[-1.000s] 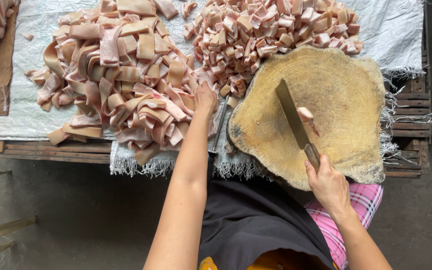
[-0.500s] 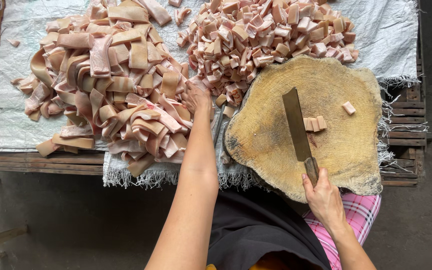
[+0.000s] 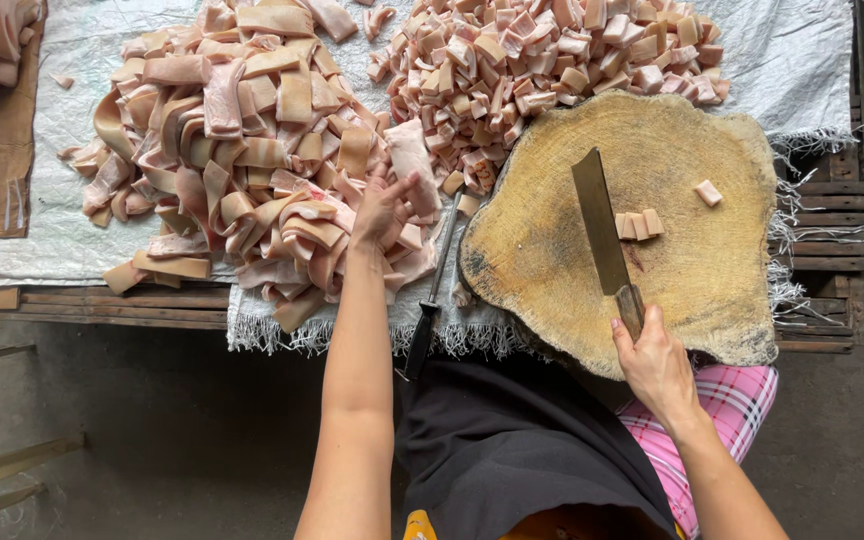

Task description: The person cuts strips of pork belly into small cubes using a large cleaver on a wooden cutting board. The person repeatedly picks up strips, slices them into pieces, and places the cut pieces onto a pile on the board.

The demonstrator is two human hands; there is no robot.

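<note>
— What covers the bench, seen from where you stand?

— A white woven sheet (image 3: 82, 60), frayed along its near edge, spread over a slatted wooden pallet table (image 3: 832, 200). The biggest thing on it is the heap of long pink meat strips (image 3: 242, 160), filling the sheet's left half from the far edge almost to the near fringe.

— And next in size?

— A round chopping block (image 3: 652, 150) cut from a tree trunk, at the sheet's near right corner, its near rim overhanging the table edge. Behind it, along the far right edge, a pile of small pink cubes (image 3: 542, 60) reaches up to the block's far rim.

— The hands?

— The right hand (image 3: 657, 365) is wrapped fully around the wooden handle of a cleaver (image 3: 600, 225) at the block's near rim; the blade lies across the block's middle, pointing away from the person. The left hand (image 3: 384, 208) is on the near right side of the strip heap, fingers loosely spread and curling over strips; whether it has actually closed on one, I cannot tell.

— Anything smaller?

— A dark sharpening steel (image 3: 434, 290) lies between heap and block, handle past the near fringe. Just right of the blade sit a few cut pieces (image 3: 637, 225) side by side, and one lone cube (image 3: 708, 192) further right on the block.
</note>
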